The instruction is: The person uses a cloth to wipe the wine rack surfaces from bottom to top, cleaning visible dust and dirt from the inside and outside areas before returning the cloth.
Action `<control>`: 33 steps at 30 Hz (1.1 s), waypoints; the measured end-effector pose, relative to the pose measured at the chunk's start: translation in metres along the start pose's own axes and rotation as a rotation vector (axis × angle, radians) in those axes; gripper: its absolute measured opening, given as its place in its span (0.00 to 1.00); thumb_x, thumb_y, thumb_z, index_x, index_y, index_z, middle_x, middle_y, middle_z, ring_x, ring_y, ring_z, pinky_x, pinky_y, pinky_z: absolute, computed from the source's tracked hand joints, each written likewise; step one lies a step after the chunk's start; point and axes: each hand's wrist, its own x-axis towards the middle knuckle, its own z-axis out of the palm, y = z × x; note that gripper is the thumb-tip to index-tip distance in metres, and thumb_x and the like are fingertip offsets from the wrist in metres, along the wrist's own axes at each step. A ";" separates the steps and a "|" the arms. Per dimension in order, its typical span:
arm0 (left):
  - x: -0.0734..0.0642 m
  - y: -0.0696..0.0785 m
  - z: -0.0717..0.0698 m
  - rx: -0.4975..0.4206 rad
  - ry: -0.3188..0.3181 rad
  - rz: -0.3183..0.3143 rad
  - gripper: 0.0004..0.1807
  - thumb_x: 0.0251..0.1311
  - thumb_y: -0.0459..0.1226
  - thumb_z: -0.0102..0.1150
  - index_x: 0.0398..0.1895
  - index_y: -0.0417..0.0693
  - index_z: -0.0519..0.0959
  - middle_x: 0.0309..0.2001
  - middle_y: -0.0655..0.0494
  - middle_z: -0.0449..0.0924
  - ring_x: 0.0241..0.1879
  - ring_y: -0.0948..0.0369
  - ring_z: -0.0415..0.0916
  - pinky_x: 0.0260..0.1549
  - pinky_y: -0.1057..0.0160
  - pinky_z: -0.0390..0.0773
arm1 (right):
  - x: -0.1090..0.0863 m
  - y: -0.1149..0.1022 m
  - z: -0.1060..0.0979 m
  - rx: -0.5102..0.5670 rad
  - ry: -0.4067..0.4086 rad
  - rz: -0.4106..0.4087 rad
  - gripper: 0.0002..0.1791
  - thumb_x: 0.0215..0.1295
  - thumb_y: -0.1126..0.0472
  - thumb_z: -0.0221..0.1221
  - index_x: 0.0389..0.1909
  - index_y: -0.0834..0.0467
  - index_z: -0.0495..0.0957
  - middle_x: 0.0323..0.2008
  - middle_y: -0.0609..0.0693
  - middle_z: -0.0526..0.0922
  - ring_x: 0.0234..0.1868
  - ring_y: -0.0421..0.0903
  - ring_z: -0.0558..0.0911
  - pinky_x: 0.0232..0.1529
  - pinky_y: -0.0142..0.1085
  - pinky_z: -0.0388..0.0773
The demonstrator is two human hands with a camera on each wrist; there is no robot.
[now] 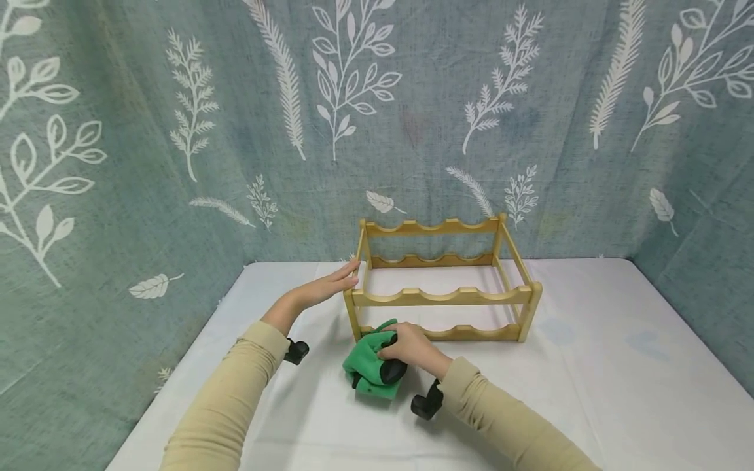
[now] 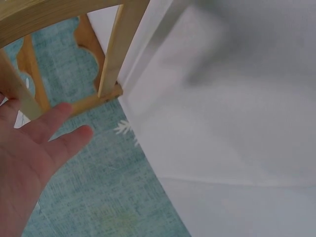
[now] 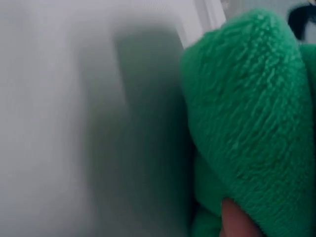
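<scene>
A light wooden wine rack [image 1: 406, 299] with wavy rails stands on the white table. My left hand [image 1: 326, 286] reaches to its left end, fingers extended against the upper side bar. In the left wrist view those fingers [image 2: 66, 143] are straight and spread beside the wood. My right hand [image 1: 415, 347] grips a bunched green fuzzy cloth [image 1: 365, 360] with black patches, just in front of the rack's lower front rail. The right wrist view has the cloth's plush pile [image 3: 252, 113] close up, with one fingertip [image 3: 237, 219] pressed into its fold; the other fingers are hidden.
The white table [image 1: 601, 366] extends on both sides of the rack. Behind it hangs a blue-green curtain [image 1: 424, 163] with white leaf prints. A black wrist-camera mount [image 1: 297, 352] sits below the left wrist, another [image 1: 427, 402] below the right.
</scene>
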 end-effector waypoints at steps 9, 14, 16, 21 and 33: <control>-0.003 0.003 0.002 -0.012 0.007 -0.005 0.35 0.68 0.54 0.34 0.72 0.63 0.34 0.73 0.58 0.25 0.71 0.54 0.23 0.64 0.40 0.39 | -0.054 0.048 -0.064 -0.112 0.091 0.127 0.25 0.48 0.57 0.68 0.50 0.61 0.78 0.48 0.59 0.79 0.49 0.55 0.77 0.47 0.47 0.74; -0.003 0.002 0.005 -0.017 0.033 0.018 0.33 0.70 0.50 0.33 0.72 0.60 0.34 0.73 0.56 0.26 0.71 0.54 0.23 0.64 0.40 0.38 | -0.090 0.075 -0.095 -0.153 0.116 0.138 0.27 0.49 0.56 0.67 0.50 0.64 0.77 0.48 0.64 0.77 0.49 0.59 0.76 0.45 0.50 0.75; -0.002 0.001 0.006 -0.015 0.045 0.029 0.33 0.70 0.49 0.32 0.73 0.59 0.35 0.73 0.57 0.26 0.71 0.54 0.23 0.64 0.41 0.38 | -0.103 0.084 -0.107 -0.162 0.134 0.156 0.28 0.50 0.56 0.66 0.51 0.66 0.76 0.49 0.67 0.76 0.49 0.62 0.76 0.44 0.50 0.75; 0.000 0.001 0.007 -0.006 0.084 0.040 0.34 0.69 0.53 0.33 0.73 0.58 0.37 0.73 0.56 0.27 0.71 0.54 0.24 0.64 0.41 0.38 | -0.126 0.103 -0.133 -0.203 0.161 0.217 0.30 0.51 0.54 0.65 0.52 0.68 0.74 0.50 0.71 0.74 0.50 0.67 0.73 0.43 0.53 0.74; -0.007 0.031 0.013 0.200 0.318 0.087 0.33 0.65 0.51 0.47 0.70 0.51 0.55 0.69 0.49 0.54 0.68 0.48 0.49 0.59 0.42 0.59 | -0.155 0.084 -0.175 -0.100 0.065 0.229 0.38 0.54 0.46 0.63 0.62 0.63 0.66 0.53 0.69 0.72 0.50 0.62 0.75 0.40 0.47 0.76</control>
